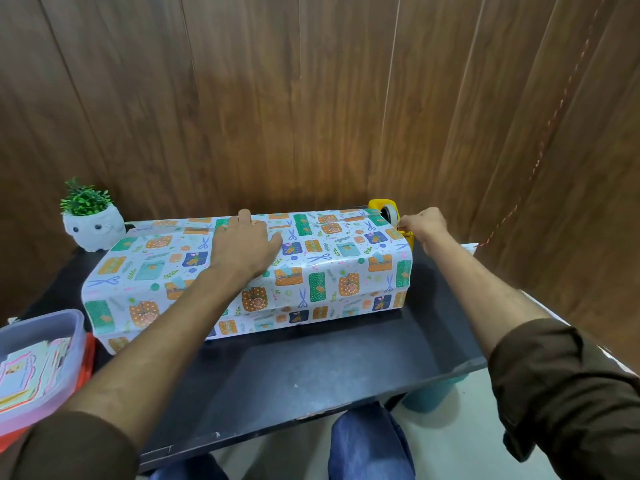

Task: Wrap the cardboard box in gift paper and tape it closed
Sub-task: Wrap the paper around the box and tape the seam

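A long box covered in white gift paper [322, 268] with green, orange and blue present prints lies across the black table [311, 368]. My left hand [247, 245] lies flat, fingers spread, on the box's top near the far edge, where a strip of clear tape runs along the paper seam. At the box's far right end my right hand [420, 225] pinches at the yellow tape dispenser [384, 211], which stands behind the box and is partly hidden by it. The cardboard itself is out of sight under the paper.
A white owl-shaped pot with a green plant [91, 223] stands at the back left. A lidless plastic tub of cards [38, 362] sits at the table's left front. Wooden wall panels close off the back and right. My knees show below the table's front edge.
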